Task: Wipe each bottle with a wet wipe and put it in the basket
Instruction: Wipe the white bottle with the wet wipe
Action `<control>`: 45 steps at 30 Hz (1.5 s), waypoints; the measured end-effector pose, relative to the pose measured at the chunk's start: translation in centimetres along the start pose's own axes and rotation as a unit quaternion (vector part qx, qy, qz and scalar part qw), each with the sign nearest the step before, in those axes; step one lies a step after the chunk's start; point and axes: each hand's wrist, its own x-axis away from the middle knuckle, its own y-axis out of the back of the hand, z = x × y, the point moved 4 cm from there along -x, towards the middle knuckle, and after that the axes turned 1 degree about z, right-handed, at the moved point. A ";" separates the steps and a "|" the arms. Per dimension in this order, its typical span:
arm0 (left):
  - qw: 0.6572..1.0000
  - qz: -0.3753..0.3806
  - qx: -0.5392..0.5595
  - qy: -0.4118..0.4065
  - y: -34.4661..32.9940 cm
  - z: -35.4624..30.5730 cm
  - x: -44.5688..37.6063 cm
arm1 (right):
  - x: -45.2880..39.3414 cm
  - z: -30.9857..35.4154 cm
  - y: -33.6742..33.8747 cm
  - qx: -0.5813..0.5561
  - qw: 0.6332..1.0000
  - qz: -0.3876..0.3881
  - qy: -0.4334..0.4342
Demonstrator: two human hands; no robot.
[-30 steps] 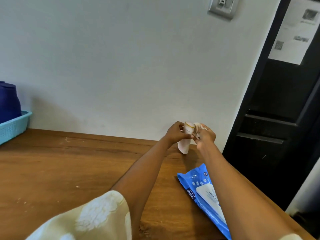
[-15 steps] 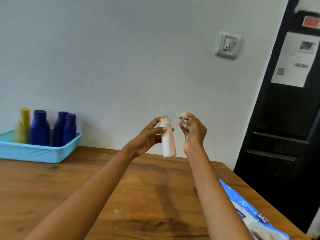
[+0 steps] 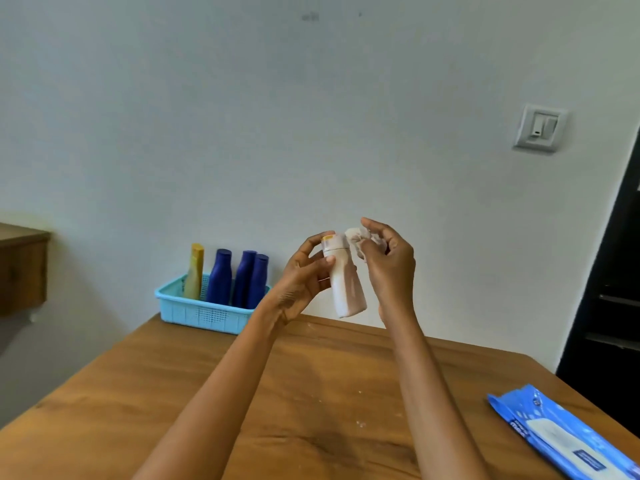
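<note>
Left hand grips the white bottle near its neck, thumb and fingers curled round it, bottle upright with a slight tilt, held in the air above the far half of the counter. Right hand pinches a balled-up wet wipe, pressed at the bottle's cap and shoulder. Reads as wiping the top, body possibly not done.

Basket sits at the far left corner of the counter, against the wall. It holds one yellow bottle and three blue bottles, all standing, packed close. Wipes pack lies flat at the near right edge.

Risks from here:
- Grip is high on the bottle, and a wet surface makes it slick. It could slip through the fingers and drop onto the counter.
- Cap may flip open under the wipe pressure; can't tell if it's latched.
- Free space in the basket isn't visible from this angle. Setting the bottle in carelessly could knock the standing ones over.
- Pack sits close to the edge, so an elbow could push it off.
</note>
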 end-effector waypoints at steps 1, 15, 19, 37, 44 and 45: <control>1.000 0.002 0.003 -0.007 0.3 -0.3 0.1 | 0.2 -0.1 -0.2 -0.020 1.000 -0.021 -0.006; 0.999 -0.016 -0.003 -0.033 1.1 -2.1 -0.3 | 1.5 0.7 -2.1 0.054 0.997 0.043 0.035; 0.999 -0.018 -0.026 -0.019 1.5 -1.5 -0.2 | 1.5 0.6 -2.0 0.127 0.986 0.087 0.065; 0.999 -0.006 -0.041 0.018 0.5 -0.9 -0.2 | 0.6 -0.7 -0.2 0.066 0.995 0.058 0.046; 0.999 -0.030 0.006 -0.014 1.0 -1.5 -0.4 | 1.2 0.3 -1.3 0.054 0.986 0.144 0.070; 0.999 -0.030 0.008 -0.016 1.1 -1.6 -0.4 | 1.2 0.2 -1.4 0.065 0.982 0.166 0.067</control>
